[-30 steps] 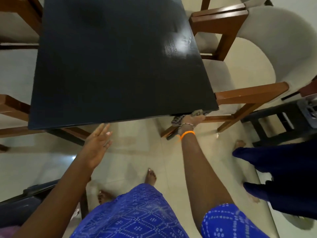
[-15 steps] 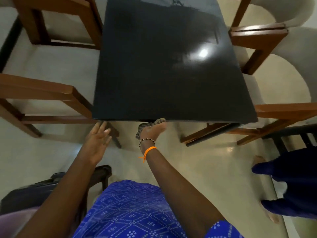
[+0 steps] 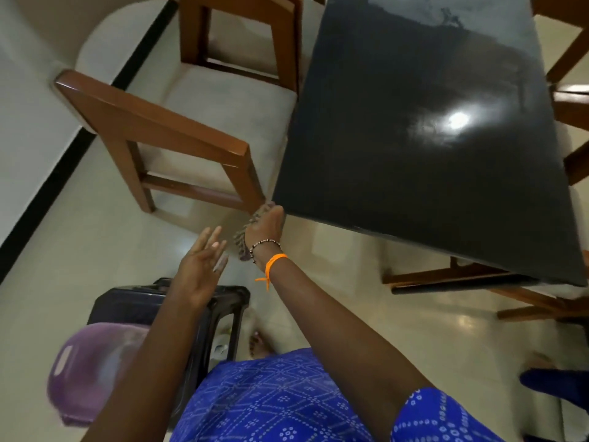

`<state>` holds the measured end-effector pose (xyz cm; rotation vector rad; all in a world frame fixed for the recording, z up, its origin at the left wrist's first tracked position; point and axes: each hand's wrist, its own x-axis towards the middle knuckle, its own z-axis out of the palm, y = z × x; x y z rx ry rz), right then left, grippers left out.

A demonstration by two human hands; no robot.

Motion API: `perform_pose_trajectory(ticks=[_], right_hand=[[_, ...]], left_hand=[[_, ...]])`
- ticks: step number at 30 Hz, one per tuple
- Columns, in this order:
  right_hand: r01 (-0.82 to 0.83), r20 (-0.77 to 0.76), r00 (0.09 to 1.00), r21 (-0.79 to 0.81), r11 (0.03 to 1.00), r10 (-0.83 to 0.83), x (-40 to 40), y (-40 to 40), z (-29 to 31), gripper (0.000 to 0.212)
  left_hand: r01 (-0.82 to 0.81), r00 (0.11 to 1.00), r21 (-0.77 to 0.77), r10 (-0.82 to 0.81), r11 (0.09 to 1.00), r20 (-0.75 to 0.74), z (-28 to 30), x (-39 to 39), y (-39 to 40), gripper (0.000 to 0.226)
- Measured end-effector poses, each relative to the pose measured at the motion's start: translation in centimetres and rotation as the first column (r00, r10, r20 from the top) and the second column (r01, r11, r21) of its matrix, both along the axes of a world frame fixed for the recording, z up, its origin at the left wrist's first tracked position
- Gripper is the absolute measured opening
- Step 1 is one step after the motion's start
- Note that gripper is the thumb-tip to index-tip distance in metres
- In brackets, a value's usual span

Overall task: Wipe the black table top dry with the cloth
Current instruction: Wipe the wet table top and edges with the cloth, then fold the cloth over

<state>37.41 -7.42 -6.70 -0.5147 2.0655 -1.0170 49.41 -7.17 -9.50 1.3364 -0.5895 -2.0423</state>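
Bench [image 3: 414,148]: black top, glare patch right of centre.
Cloth [image 3: 247,229]: gripped in right hand [image 3: 266,226], now at the near-left corner, having travelled leftward along the near edge; contact with the edge probable, blurred.
Left hand [image 3: 199,266]: fingers spread, holding nothing, below the corner as before.
Chair [image 3: 159,132]: left of bench.

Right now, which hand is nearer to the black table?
Right. The right hand holds the cloth at the near corner of the table. The left hand hangs open above the floor, short of the table.
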Motion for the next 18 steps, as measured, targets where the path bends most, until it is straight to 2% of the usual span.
perform_pose_trajectory(ticks=[2,5,8,10,12,15,17,18], right_hand=[[-0.259,-0.08,0.963,-0.017,0.966,0.257,0.1,-0.2,0.7,0.038],[-0.477,-0.156,0.867,0.014,0.879,0.474,0.6,-0.1,1.8,0.044],[-0.639,-0.191,0.75,0.039,0.769,0.633,2.3,1.5,1.9,0.05],[-0.689,-0.185,0.706,0.04,0.723,0.683,3.0,2.6,1.6,0.055],[-0.727,-0.138,0.679,0.013,0.687,0.721,2.9,3.2,1.6,0.064],[-0.716,0.058,0.678,-0.176,0.676,0.733,2.1,3.2,2.3,0.064],[-0.613,0.267,0.684,-0.295,0.733,0.679,1.2,3.0,2.9,0.053],[-0.553,0.312,0.708,-0.311,0.773,0.633,0.8,2.8,3.1,0.048]], left_hand=[[0.025,0.999,0.023,-0.025,0.999,0.025,-0.1,0.6,0.5,0.049],[0.093,0.995,0.11,-0.095,0.99,0.016,0.1,0.9,1.1,0.042],[0.135,0.987,0.131,-0.121,0.982,-0.11,0.8,0.6,1.6,0.059],[0.089,0.966,0.102,-0.061,0.991,-0.25,1.4,0.3,2.1,0.069],[-0.03,0.944,0.109,0.064,0.994,-0.324,1.8,0.3,2.7,0.064],[-0.095,0.95,0.082,0.115,0.992,-0.292,2.2,0.8,3.0,0.055],[-0.1,0.968,0.054,0.11,0.994,-0.227,2.4,1.1,3.0,0.05],[-0.1,0.976,0.052,0.108,0.994,-0.191,2.6,1.1,2.9,0.049]])
